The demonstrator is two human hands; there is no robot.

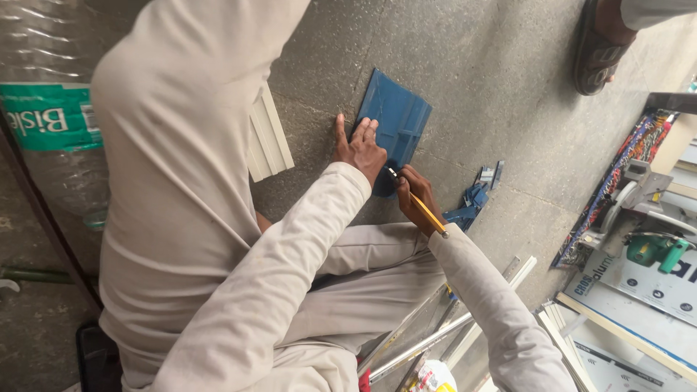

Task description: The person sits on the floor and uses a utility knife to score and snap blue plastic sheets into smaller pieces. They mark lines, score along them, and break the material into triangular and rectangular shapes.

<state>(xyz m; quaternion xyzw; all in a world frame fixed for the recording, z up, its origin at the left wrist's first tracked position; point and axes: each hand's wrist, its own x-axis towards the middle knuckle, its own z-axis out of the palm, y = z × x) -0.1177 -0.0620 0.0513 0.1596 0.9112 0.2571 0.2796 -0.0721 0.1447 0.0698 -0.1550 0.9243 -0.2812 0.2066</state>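
Note:
My left hand (359, 149) presses flat on a blue ribbed panel piece (396, 120) that lies on the grey stone floor (472, 80). Its fingers spread over the panel's near edge. My right hand (415, 197) grips a yellow pencil (428, 214), and the pencil's tip touches the panel's lower edge just beside my left hand. Both arms are in light beige sleeves, and my bent knee fills the upper left.
Small blue offcuts (475, 196) lie right of my hands. A cream ribbed panel strip (270, 138) sits left of the blue piece. Metal strips (435, 334) lie below, a power saw (646, 218) at right, another person's sandalled foot (599, 43) top right, a water bottle (43, 116) left.

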